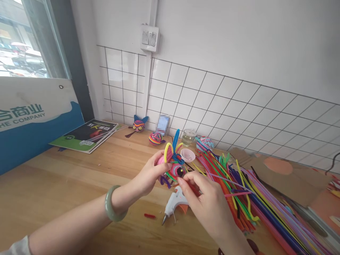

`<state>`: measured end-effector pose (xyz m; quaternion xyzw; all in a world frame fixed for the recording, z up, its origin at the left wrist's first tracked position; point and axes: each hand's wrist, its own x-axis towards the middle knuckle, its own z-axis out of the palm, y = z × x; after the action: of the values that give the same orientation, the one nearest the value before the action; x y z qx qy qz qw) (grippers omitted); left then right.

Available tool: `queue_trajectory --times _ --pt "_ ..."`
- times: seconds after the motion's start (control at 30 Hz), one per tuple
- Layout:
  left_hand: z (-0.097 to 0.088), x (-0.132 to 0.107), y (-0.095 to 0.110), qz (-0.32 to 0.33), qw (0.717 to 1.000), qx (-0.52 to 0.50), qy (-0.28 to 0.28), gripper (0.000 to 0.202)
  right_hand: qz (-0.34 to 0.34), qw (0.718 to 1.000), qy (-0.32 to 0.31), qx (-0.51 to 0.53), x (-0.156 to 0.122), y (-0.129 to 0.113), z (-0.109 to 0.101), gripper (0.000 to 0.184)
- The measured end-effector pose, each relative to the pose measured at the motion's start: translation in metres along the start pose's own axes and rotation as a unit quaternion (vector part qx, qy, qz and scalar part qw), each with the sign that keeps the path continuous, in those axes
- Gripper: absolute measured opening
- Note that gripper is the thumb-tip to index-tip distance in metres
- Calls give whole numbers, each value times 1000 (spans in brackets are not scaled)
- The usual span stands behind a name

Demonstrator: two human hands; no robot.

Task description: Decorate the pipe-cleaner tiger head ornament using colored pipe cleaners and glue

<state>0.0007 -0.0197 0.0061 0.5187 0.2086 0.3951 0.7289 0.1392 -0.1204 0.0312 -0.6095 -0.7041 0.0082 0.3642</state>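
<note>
My left hand [155, 168] is closed around a colourful pipe-cleaner animal [175, 169], holding it above the table. The animal has yellow-rimmed pink ears, a tall blue tuft on top and a dark eye with a yellow centre. Thumb and fingers of my right hand [204, 198] pinch together at its front, just below the eye. What they grip, if anything, is too small or hidden to name. Under the hands lies a white glue gun [172, 205], its nozzle towards me and partly covered by my right hand. A short red pipe-cleaner piece [150, 215] rests nearby.
Many loose pipe cleaners [255, 198] spread over the right side, beside cardboard [278, 177]. Along the wall stand finished craft heads [139, 124], a phone [162, 124], a glass jar [188, 137] and a small pink bowl [187, 155]. A magazine [87, 134] lies left.
</note>
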Motion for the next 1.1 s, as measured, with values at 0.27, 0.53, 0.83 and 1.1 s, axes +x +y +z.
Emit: queue_trajectory --times 0.27,0.53,0.83,1.1 --pt "4 -2 2 1 999 37 33 34 2 1000 11 0 0 -1 6 16" --pt "7 -5 -1 3 997 54 49 54 -9 999 7 -32 -3 -1 6 16" --pt "12 -5 0 -31 996 75 41 44 1 999 -26 -41 0 -1 4 18" --pt "14 -6 -3 -51 994 84 48 37 22 999 -18 -31 -2 -2 7 18"
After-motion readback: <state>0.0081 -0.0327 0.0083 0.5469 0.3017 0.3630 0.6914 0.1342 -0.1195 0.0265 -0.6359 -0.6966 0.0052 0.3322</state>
